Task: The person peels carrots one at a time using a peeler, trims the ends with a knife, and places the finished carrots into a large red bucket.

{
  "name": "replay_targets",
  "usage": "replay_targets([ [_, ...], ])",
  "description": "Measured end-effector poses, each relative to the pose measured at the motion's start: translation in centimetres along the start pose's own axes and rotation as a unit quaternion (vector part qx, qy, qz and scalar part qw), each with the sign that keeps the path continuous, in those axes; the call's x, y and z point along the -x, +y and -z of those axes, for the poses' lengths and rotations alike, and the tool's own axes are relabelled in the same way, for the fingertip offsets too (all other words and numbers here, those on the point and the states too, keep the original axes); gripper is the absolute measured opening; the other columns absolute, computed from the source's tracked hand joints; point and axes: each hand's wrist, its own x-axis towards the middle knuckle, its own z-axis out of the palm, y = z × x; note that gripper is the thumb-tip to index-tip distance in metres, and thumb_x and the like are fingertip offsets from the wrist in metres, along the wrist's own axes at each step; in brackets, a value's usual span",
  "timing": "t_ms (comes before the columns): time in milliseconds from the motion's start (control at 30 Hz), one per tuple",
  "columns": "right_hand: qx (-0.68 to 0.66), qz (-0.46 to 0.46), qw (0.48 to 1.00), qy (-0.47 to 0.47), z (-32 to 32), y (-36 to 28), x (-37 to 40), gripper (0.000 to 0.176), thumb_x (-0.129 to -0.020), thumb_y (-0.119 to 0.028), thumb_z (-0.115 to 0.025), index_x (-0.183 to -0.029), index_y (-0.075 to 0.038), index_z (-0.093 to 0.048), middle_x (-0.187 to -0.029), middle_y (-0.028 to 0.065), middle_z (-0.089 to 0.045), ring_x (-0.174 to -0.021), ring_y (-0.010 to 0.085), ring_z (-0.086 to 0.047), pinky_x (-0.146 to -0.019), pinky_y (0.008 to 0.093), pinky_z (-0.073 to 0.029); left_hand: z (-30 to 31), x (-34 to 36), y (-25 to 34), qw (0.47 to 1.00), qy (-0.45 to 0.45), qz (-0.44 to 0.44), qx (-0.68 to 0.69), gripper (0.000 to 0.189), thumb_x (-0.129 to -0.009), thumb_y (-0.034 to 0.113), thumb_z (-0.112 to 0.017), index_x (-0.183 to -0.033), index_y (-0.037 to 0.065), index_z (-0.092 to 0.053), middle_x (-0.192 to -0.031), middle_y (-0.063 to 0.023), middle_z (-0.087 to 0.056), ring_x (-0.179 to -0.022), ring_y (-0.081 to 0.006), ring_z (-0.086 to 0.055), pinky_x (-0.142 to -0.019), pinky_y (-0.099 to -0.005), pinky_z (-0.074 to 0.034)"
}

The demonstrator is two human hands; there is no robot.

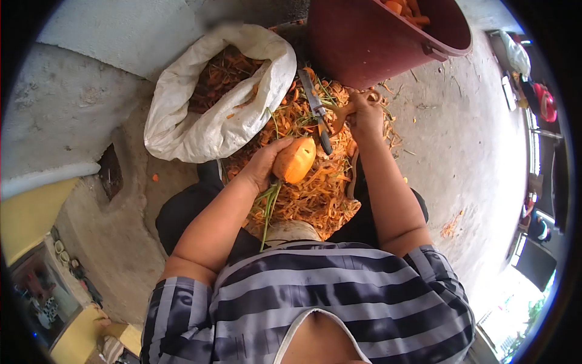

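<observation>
My left hand (265,165) is wrapped round a thick, peeled orange carrot (295,161), held over a heap of orange peelings (324,203). Further forward and to the right, my right hand (367,114) has its fingers closed beside a tan, wide-ended piece (339,115); I cannot tell what that piece is. Between the two hands a knife (314,100) lies on the peelings, its black handle towards me. Green stalks (270,206) hang down below my left hand.
An open white sack (176,133) with peelings inside stands at the front left. At the front right is a dark red bucket (370,45) holding orange carrot pieces (407,9). Scattered scraps (451,224) lie on the concrete floor (461,145). A grey wall (109,45) rises on the left.
</observation>
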Motion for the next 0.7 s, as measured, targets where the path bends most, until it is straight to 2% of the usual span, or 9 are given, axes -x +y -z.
replay_targets([
  [167, -0.121, -0.068, 0.987, -0.085, -1.3, -0.5, 2.3, 0.015, -0.077, -0.011, -0.063, -0.075, -0.007, -0.049, -0.067, 0.0028, -0.051, -0.053, 0.0108, -0.049, -0.043, 0.0236, -0.040, 0.3, -0.1, 0.2, 0.999, -0.017, 0.001, 0.032, 0.038, -0.086, 0.033, -0.048, -0.109, 0.003, -0.052, -0.098, -0.0085, -0.059, -0.086, -0.0168, -0.059, -0.076, -0.0299, -0.049],
  [233, -0.091, -0.110, 0.971, -0.191, -1.6, 0.3, 4.0, 0.017, -0.074, -0.006, -0.065, -0.079, -0.006, -0.048, -0.068, 0.0017, -0.051, -0.057, 0.0118, -0.049, -0.052, 0.0254, -0.043, 0.6, -0.7, -0.1, 0.998, -0.025, 0.009, 0.050, 0.042, -0.086, 0.034, -0.049, -0.113, 0.003, -0.048, -0.100, -0.0090, -0.058, -0.089, -0.0167, -0.059, -0.077, -0.0294, -0.048],
  [267, -0.057, -0.080, 0.966, -0.238, -1.9, 1.1, 4.7, 0.018, -0.073, -0.005, -0.065, -0.079, -0.006, -0.048, -0.070, 0.0019, -0.051, -0.058, 0.0113, -0.049, -0.053, 0.0250, -0.043, 0.8, -0.7, 0.0, 0.994, -0.071, 0.037, 0.069, 0.040, -0.086, 0.032, -0.048, -0.114, 0.003, -0.047, -0.101, -0.0086, -0.057, -0.090, -0.0164, -0.058, -0.078, -0.0298, -0.048],
  [300, -0.023, -0.050, 0.958, -0.283, -2.1, 1.8, 5.1, 0.018, -0.073, -0.003, -0.065, -0.079, -0.006, -0.048, -0.071, 0.0021, -0.051, -0.060, 0.0107, -0.050, -0.054, 0.0245, -0.043, 0.6, -0.6, -0.1, 0.998, -0.044, 0.022, 0.041, 0.040, -0.087, 0.032, -0.047, -0.114, 0.003, -0.047, -0.101, -0.0085, -0.058, -0.090, -0.0162, -0.058, -0.077, -0.0298, -0.048],
  [433, -0.029, -0.088, 0.990, -0.104, -0.9, 1.8, 2.0, 0.015, -0.074, -0.001, -0.062, -0.077, -0.003, -0.048, -0.070, 0.0052, -0.052, -0.059, 0.0134, -0.054, -0.053, 0.0275, -0.048, 0.0, -0.7, -0.7, 0.999, 0.007, 0.001, -0.043, 0.038, -0.088, 0.031, -0.044, -0.112, 0.002, -0.050, -0.099, -0.0085, -0.059, -0.088, -0.0155, -0.059, -0.076, -0.0290, -0.048],
  [500, 0.075, -0.050, 0.996, -0.003, 0.4, -0.5, -0.1, 0.012, -0.077, -0.007, -0.063, -0.080, -0.001, -0.053, -0.066, 0.0042, -0.052, -0.049, 0.0153, -0.050, -0.044, 0.0262, -0.043, -0.3, -0.6, -0.8, 0.998, 0.000, 0.036, -0.047, 0.038, -0.089, 0.031, -0.043, -0.111, 0.001, -0.050, -0.098, -0.0088, -0.060, -0.086, -0.0157, -0.059, -0.076, -0.0285, -0.049],
  [533, -0.002, -0.014, 0.995, 0.095, 0.8, 0.0, -1.3, 0.016, -0.078, -0.011, -0.063, -0.081, 0.000, -0.053, -0.065, 0.0045, -0.052, -0.044, 0.0137, -0.048, -0.038, 0.0243, -0.040, 0.0, -0.7, -0.9, 0.998, 0.003, 0.043, -0.054, 0.039, -0.089, 0.032, -0.042, -0.110, 0.000, -0.051, -0.098, -0.0088, -0.060, -0.084, -0.0156, -0.060, -0.076, -0.0275, -0.048],
  [633, -0.013, -0.022, 0.999, 0.027, 1.2, -0.3, -0.6, 0.017, -0.075, -0.006, -0.062, -0.080, 0.003, -0.049, -0.068, 0.0104, -0.051, -0.050, 0.0175, -0.054, -0.041, 0.0310, -0.051, 0.6, -1.0, -0.4, 0.999, -0.001, 0.035, 0.011, 0.038, -0.087, 0.031, -0.045, -0.106, 0.000, -0.054, -0.095, -0.0090, -0.061, -0.083, -0.0157, -0.061, -0.073, -0.0287, -0.050],
  [700, -0.054, -0.048, 0.996, -0.057, -1.1, -0.4, 2.3, 0.019, -0.073, -0.009, -0.067, -0.079, -0.004, -0.050, -0.068, 0.0053, -0.051, -0.053, 0.0135, -0.048, -0.049, 0.0264, -0.043, 0.6, -1.1, -0.5, 1.000, 0.013, 0.019, 0.019, 0.038, -0.087, 0.032, -0.044, -0.108, 0.000, -0.053, -0.096, -0.0102, -0.060, -0.084, -0.0176, -0.060, -0.072, -0.0297, -0.051],
])
